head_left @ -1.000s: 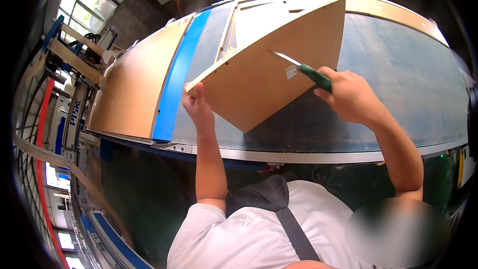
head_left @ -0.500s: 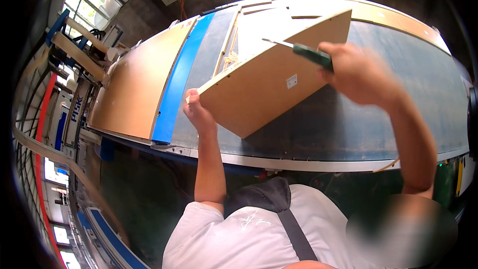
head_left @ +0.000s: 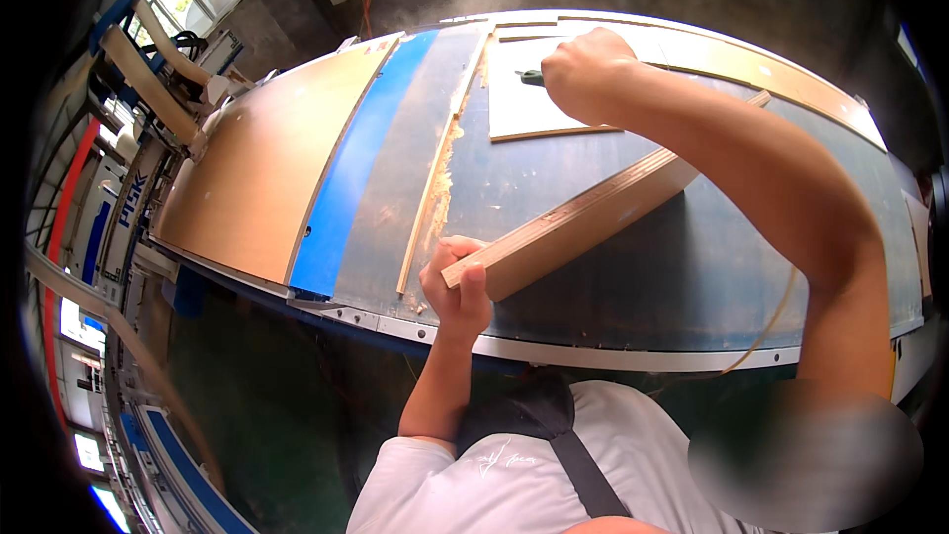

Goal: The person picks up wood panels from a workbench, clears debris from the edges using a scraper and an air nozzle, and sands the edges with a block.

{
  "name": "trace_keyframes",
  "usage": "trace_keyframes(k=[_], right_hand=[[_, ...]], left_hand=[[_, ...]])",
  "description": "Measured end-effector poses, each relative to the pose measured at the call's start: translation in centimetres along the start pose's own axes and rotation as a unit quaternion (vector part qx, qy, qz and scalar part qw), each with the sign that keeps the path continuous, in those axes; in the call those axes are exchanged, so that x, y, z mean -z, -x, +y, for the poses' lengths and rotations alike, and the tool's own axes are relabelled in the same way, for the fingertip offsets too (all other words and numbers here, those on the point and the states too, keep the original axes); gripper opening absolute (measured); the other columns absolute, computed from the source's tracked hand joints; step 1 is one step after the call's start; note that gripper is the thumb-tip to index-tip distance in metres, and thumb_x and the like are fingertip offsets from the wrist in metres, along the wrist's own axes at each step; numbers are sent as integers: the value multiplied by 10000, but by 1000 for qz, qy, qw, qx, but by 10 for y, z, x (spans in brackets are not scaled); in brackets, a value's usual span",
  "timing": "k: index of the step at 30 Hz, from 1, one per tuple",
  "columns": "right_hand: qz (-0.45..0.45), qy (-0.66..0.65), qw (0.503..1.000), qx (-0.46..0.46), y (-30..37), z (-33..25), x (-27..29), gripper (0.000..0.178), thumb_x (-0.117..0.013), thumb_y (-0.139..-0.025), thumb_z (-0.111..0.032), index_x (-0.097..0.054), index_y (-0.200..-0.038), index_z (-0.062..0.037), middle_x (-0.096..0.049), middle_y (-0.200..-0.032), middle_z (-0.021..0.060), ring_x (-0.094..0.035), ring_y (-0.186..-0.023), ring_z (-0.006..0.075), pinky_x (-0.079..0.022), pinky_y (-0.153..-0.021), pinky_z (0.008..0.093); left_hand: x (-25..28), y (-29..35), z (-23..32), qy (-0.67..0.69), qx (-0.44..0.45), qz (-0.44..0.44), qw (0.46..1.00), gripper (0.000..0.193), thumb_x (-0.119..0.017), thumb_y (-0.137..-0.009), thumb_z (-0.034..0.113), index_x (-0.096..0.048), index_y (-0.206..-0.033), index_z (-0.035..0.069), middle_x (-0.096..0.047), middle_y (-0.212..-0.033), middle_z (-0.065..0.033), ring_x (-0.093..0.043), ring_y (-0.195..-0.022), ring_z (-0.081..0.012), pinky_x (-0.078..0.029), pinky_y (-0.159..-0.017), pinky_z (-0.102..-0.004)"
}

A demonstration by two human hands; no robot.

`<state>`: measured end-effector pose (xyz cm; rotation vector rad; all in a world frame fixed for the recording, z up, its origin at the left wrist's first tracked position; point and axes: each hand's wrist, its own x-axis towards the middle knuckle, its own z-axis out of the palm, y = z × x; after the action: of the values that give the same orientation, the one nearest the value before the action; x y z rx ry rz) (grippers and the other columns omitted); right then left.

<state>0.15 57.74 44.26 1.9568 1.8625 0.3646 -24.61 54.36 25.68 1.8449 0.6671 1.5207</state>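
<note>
My left hand [head_left: 457, 287] grips the near left corner of a wooden panel [head_left: 583, 227]. The panel stands steeply on the blue-grey work table [head_left: 395, 198], its layered long edge facing up and running away to the right. Above a white board [head_left: 534, 119] at the back, my right hand [head_left: 593, 74] is closed round a green-handled tool [head_left: 532, 77]. Only a short dark green part of the tool shows beside the fist, so its kind cannot be told. My right forearm passes over the panel's far end.
A wood strip [head_left: 430, 208] with shavings lies left of the panel. Beyond it are a blue band [head_left: 361, 163] and a large brown sheet [head_left: 277, 158]. Machine frames with thick hoses [head_left: 163, 79] stand far left. A thin yellowish tube [head_left: 771, 321] hangs at the table's front edge.
The panel has swung from showing its labelled broad face to showing its edge, and its left end has come nearer. My right hand moved left and away with the tool. Dusty haze now hangs behind the table.
</note>
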Motion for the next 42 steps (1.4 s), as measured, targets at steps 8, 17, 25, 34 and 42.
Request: trace_keyframes(k=[8,17,25,34,42], right_hand=[[-25,-64,998,8,-57,-17,-14,185,-661,-923,-93,-790,-1011,6,-769,-921,159,-748,-847,294,-573,-700,410],[-153,-162,966,131,-59,-48,-6,349,-672,-996,-283,-776,-962,48,-739,-876,201,-709,-783,354,-544,-692,464],[-145,-123,970,154,-58,-53,-9,267,-699,-952,-226,-776,-1041,14,-766,-968,198,-735,-922,359,-567,-789,441],[-48,-56,997,-26,-127,-32,-30,304,-743,-822,-64,-793,-1121,-95,-783,-1100,101,-757,-995,256,-573,-735,383],[-65,-71,992,-78,-146,-9,-41,385,-783,-866,-173,-762,-1250,-146,-745,-1223,28,-716,-1092,224,-568,-769,387]], left_hand=[[2,-11,-18,46,-37,10,998,490,-634,-1025,473,-641,-884,3,-661,-765,-93,-614,-663,-161,-473,-606,-305],[-3,-15,-22,98,-71,19,992,400,-665,-1017,364,-649,-899,-19,-665,-758,-105,-606,-630,-175,-470,-588,-303],[0,-36,-31,67,-19,45,997,459,-637,-1041,417,-599,-849,2,-578,-686,-44,-503,-606,-115,-395,-554,-290],[-5,-26,-18,67,-51,25,996,481,-612,-1046,450,-615,-874,2,-642,-720,-88,-577,-617,-145,-437,-560,-299],[-5,-30,-28,41,-9,53,998,571,-594,-1034,550,-605,-866,4,-619,-771,-76,-581,-707,-167,-456,-630,-329]])
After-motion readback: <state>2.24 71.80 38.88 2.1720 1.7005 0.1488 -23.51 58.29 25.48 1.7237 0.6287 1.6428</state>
